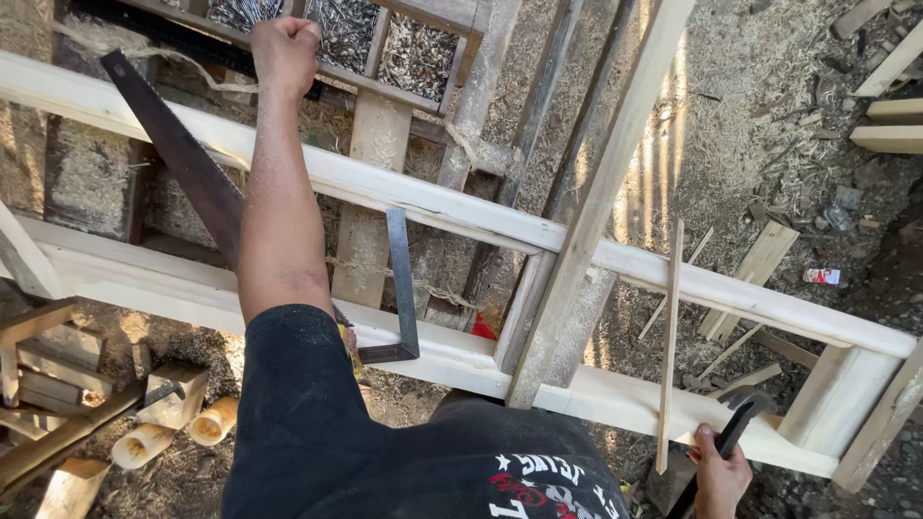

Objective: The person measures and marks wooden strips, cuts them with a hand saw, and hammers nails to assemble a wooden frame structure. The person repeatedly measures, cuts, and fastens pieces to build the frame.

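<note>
Left hand (285,50) clenched in a fist at the far edge of the wooden frame (404,197), gripping something not discernible. Right hand (719,474) closed around a dark claw-ended tool (733,423) at the near rail's right end, beside a thin wooden strip (670,336) propped across both rails. Handsaw (178,154) laid diagonally over the frame's left part, under the outstretched arm. Steel try square (404,288) rested on the near rail. Short round log pieces (173,432) lay on the sawdust-strewn ground at lower left.
</note>
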